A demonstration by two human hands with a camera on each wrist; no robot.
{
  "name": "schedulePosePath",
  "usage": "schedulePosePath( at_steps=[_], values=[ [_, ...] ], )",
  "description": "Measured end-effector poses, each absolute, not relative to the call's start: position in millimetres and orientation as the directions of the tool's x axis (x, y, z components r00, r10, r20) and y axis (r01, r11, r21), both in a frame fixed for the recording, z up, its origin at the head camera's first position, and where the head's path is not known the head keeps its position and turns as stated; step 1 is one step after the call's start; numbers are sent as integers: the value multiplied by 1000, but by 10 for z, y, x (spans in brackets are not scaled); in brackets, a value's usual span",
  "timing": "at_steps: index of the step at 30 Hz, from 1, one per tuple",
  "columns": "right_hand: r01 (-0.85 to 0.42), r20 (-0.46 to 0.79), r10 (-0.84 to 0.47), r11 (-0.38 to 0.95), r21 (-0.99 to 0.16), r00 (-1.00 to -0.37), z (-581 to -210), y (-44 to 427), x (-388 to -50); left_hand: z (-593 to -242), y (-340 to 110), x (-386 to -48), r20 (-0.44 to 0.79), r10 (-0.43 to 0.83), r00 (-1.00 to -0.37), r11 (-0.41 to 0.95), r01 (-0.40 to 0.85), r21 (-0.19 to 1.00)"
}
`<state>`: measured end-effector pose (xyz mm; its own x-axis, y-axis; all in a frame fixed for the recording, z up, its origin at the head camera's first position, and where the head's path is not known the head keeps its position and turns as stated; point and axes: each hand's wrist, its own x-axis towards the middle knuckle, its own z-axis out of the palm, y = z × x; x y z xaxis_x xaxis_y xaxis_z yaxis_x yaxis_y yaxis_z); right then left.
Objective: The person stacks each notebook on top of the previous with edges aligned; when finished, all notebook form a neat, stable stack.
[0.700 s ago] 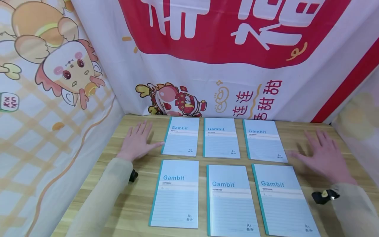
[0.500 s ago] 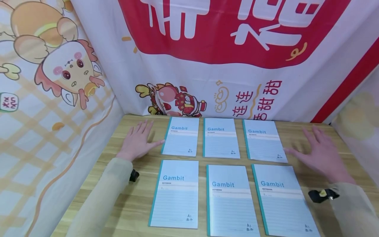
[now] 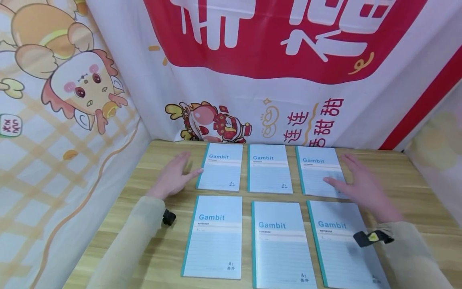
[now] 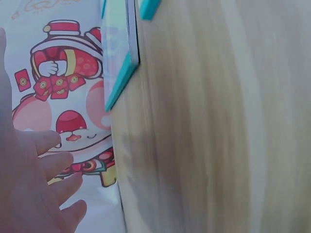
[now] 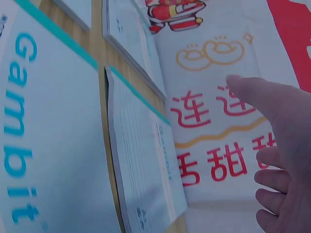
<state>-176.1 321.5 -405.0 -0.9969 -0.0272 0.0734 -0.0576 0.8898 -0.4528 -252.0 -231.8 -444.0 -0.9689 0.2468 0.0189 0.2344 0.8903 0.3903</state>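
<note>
Light-blue Gambit notebooks lie flat in two rows on a wooden table. My left hand [image 3: 172,176] hovers beside the far-left notebook [image 3: 221,172], fingers extended, thumb tip at its teal spine; contact cannot be told. My right hand [image 3: 366,192], thumb spread from the fingers, is over the right edge of the far-right notebook [image 3: 313,174] and holds nothing. Between those two lies the far-middle notebook [image 3: 270,172]. In the right wrist view the right hand [image 5: 291,131] appears above the notebooks, thumb out. The left wrist view has the left hand [image 4: 36,179] with fingers apart.
The near row holds a left notebook [image 3: 214,245], a middle notebook [image 3: 283,253] and a right notebook [image 3: 339,241], partly in the right arm's shadow. Printed cloth [image 3: 209,88] hangs behind the wooden table [image 3: 162,249], with another cloth [image 3: 72,180] at the left.
My right hand has moved left from the bare table on the right to over the far-right notebook. My left hand has turned and shifted slightly right, with its fingers closer together.
</note>
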Motion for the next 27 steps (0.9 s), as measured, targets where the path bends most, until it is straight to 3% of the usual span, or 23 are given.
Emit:
schedulePosePath(
  at_steps=[8, 16, 27],
  values=[
    [-105, 52, -92, 829, -549, -994, -4102, 2764, -1771, -4488, -2177, -2424, -45, 188, -981, 778, 121, 616],
    [-171, 88, -152, 716, -677, -984, -4232, 2284, -1852, -4537, -2075, -2358, -133, 111, -985, 676, -23, 736],
    [-147, 27, -226, 534, -832, -974, -4473, 1618, -1902, -4622, -2063, -2353, -219, 26, -975, 497, -177, 850]
  ],
)
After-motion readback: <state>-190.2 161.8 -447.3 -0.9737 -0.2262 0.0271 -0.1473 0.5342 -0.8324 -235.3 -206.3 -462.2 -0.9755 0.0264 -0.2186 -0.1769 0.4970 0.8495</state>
